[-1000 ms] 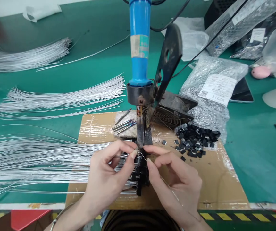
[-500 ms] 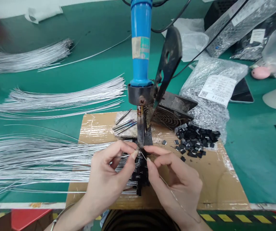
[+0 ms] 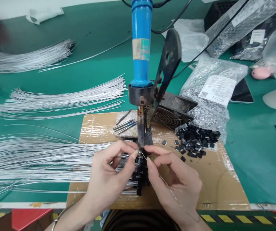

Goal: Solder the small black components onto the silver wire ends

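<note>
Directly under the tip of a blue-handled soldering iron [image 3: 140, 128], held upright in a stand, both hands meet. My left hand [image 3: 113, 173] pinches a thin white wire [image 3: 127, 155] close to its end. Thumb and fingers of my right hand [image 3: 176, 179] are closed on a strand of solder wire [image 3: 144, 155], whose tail runs down over the palm to the wrist. A row of black connectors [image 3: 139, 183] lies beneath the fingers, with white wires [image 3: 56, 160] running from it to the left. The exact joint at the iron tip is partly hidden by my fingertips.
Loose black connectors [image 3: 195, 141] are heaped on the cardboard [image 3: 214, 179] at right, beside a labelled plastic bag [image 3: 214, 86]. A small black fan [image 3: 173, 112] stands behind the iron. More white wire bundles [image 3: 65, 96] lie at left. Metal tips [image 3: 125, 125] rest on a pad.
Both hands hold almost the same position at the iron tip. Only a very slight shift of the whole view shows.
</note>
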`<state>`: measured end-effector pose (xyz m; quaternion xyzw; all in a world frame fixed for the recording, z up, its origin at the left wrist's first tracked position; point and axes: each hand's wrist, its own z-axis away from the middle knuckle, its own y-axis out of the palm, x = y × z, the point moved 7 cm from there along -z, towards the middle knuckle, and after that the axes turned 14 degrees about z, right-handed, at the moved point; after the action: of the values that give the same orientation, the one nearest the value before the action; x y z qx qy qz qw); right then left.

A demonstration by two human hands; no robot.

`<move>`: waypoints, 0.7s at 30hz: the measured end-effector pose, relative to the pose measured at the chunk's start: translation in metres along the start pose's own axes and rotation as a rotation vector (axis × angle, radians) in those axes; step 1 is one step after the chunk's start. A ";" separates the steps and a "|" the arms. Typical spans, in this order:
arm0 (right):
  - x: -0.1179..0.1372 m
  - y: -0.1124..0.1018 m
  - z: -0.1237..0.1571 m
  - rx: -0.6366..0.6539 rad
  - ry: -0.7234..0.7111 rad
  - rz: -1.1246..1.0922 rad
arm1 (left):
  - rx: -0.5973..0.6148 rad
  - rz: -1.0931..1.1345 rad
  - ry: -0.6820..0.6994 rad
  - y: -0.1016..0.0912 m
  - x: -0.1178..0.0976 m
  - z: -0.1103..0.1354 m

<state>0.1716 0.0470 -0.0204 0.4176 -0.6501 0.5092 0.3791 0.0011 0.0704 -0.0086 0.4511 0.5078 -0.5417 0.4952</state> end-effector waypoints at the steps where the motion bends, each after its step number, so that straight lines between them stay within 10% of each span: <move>1: 0.000 0.000 0.000 0.005 -0.002 0.001 | 0.002 -0.006 -0.003 0.000 0.000 0.000; 21: 0.001 -0.001 -0.003 -0.018 -0.026 0.032 | 0.001 -0.047 -0.015 0.002 0.000 -0.001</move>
<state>0.1724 0.0495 -0.0187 0.4102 -0.6662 0.5037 0.3662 0.0029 0.0714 -0.0087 0.4355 0.5141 -0.5567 0.4859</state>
